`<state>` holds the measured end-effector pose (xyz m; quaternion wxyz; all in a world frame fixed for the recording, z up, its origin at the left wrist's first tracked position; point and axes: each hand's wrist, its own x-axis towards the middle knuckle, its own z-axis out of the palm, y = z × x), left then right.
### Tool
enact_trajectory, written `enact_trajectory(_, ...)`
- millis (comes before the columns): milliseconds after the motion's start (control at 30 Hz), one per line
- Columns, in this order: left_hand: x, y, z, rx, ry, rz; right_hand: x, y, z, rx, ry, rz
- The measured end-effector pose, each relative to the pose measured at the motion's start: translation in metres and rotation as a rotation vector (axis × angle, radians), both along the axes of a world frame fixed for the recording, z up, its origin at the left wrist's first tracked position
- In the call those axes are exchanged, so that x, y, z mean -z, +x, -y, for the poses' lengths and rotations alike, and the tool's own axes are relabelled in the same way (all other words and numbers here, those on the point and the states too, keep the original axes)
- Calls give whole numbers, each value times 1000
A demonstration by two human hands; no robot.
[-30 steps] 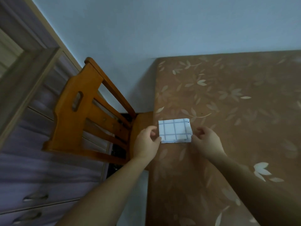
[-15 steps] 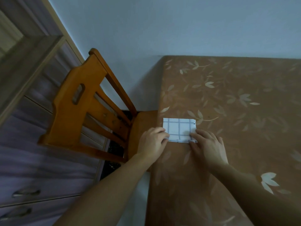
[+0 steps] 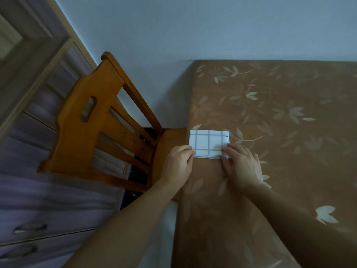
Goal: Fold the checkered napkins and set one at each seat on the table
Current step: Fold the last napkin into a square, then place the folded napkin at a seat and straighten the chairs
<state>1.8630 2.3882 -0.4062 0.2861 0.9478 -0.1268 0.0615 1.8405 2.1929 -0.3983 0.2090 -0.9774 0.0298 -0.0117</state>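
The folded white napkin with a blue-grey check [image 3: 207, 142] lies flat near the left edge of the table, in front of the chair's seat. A pale blue-grey wall [image 3: 193, 26] fills the background. The table, covered in a brown cloth printed with pale leaves [image 3: 289, 171], butts against the wall. On the left stands a grey-purple chest of drawers with metal handles [image 3: 48, 200]. The orange-brown wooden chair with a slatted back and a slot handle [image 3: 92, 132] is pushed in, its seat partly under the table edge. The right hand [image 3: 241, 167] lies with fingers spread and straight, pressing the napkin's near right corner. The left hand [image 3: 178, 163] has its fingers curled at the near left corner; whether it pinches the cloth or only touches it cannot be told.
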Motion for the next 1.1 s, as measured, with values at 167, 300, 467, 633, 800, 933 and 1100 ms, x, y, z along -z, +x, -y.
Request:
enact_trajectory(167,-3,-3,-2,-6,-7,-3,-5,-2,-2,9,11,-39)
enact_trajectory(300,-24,-15,-6,33,74,-16,-20,-16,-1,26,-5,-42)
enact_trajectory(467,-75,-46,-18,76,287,-207,-75,-42,6,33,-104,-127)
enact_trajectory(633,-118,-104,-31,158,389,-219,-136,-122,6,109,-263,-78)
enact_trajectory(800,-146,-170,-31,279,360,-154,-170,-247,12,240,-316,-89)
enact_trajectory(933,-161,-231,-15,359,327,-152,-184,-342,28,347,-340,-159)
enact_trajectory(1100,-175,-303,35,450,271,-179,-190,-437,69,450,-319,-214)
